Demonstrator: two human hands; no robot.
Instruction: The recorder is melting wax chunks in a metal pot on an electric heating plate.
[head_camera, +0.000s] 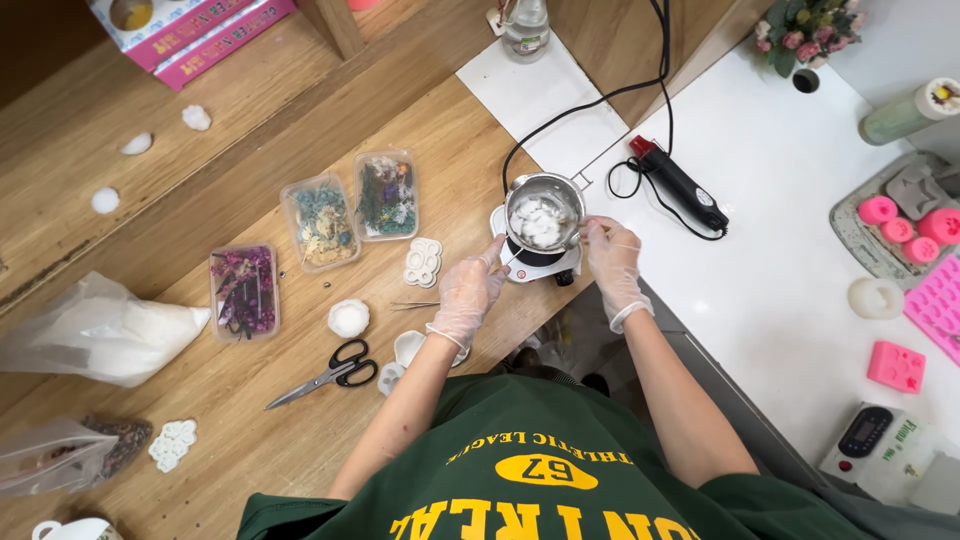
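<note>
Steel and shiny, a small pot (543, 213) sits on a white hot plate (535, 262) at the edge of the wooden tabletop (300, 440), with white chunks of wax (538, 222) inside it. Both hands wear thin clear gloves. The left hand (468, 292) is at the pot's near left side, fingers pinched on what looks like a thin stick reaching toward the rim. The right hand (612, 255) is at the pot's right side, fingers closed on its handle. Black scissors (335, 372) lie on the tabletop near the left forearm, with tweezers (415, 306) and a white mould (423, 261) just left of the hot plate. Three clear boxes of dried flowers (322, 222) lie farther left
</note>
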